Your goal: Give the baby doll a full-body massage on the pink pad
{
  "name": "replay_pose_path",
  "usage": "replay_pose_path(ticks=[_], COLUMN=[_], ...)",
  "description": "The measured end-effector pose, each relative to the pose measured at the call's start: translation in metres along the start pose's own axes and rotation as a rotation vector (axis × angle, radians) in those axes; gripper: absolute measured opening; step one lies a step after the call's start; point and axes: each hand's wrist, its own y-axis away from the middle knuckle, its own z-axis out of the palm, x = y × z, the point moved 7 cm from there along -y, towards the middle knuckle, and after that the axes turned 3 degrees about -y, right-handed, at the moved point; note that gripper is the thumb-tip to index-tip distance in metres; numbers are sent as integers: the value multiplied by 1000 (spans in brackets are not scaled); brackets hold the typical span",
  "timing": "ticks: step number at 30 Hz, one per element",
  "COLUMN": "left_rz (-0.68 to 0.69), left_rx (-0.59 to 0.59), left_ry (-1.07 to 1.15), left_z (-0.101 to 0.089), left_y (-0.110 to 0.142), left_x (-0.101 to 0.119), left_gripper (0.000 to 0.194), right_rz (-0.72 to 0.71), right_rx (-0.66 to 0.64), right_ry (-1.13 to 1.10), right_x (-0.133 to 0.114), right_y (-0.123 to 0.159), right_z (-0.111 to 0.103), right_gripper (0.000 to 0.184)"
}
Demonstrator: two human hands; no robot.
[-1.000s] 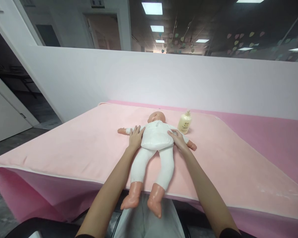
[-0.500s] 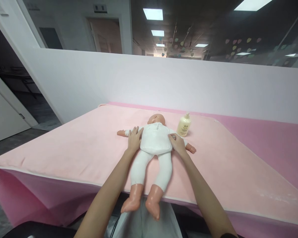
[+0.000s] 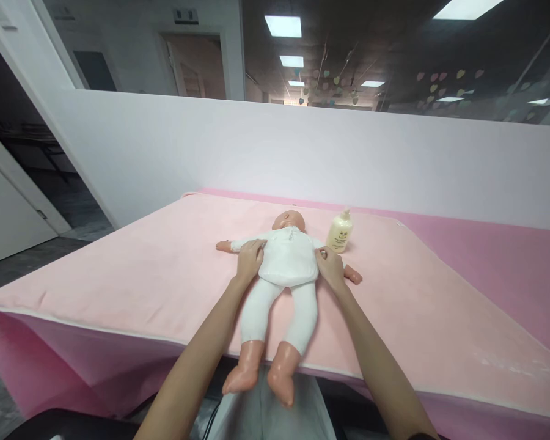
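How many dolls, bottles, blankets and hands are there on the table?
Dolls: 1, the doll
Bottles: 1, the bottle
Blankets: 1, the blanket
Hands: 2, the left hand and the right hand, both resting on the doll
Total: 5

A pale yellow lotion bottle point(image 3: 340, 231) stands upright on a light pink blanket point(image 3: 119, 269) that covers a darker pink table cover point(image 3: 508, 256). Behind runs a white partition wall point(image 3: 211, 146), glazed above. Ceiling light panels point(image 3: 283, 26) are lit. A doorway point(image 3: 195, 64) shows at rear left.
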Motion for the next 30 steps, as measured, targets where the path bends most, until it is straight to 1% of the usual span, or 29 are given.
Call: replay_pose_path(ticks=[3,8,13,25,28,30], left_rz=[-3,-17,-12,-6,10,29], left_rx=[-28,-36,-42,-71,-67,-48], left_ry=[0,12,23,-20,-29,-22], left_z=[3,4,6,6,4,0], left_y=[-1,-1,-1,-2,-2,-2], left_x=[-1,-1,-1,2,4,8], left_gripper=[38,39,40,40,39,37], right_rz=[-20,-28,-62,-52,-48,-69], right_rx=[-5,-41,-30,-42,-28,5], right_ry=[9,47,87,145,146,125], right_x=[0,-2,-1,2,1,-5], right_y=[0,2,1,-1,1,4], right_z=[2,5,7,10,8,4], right_gripper=[25,28,29,31,29,26])
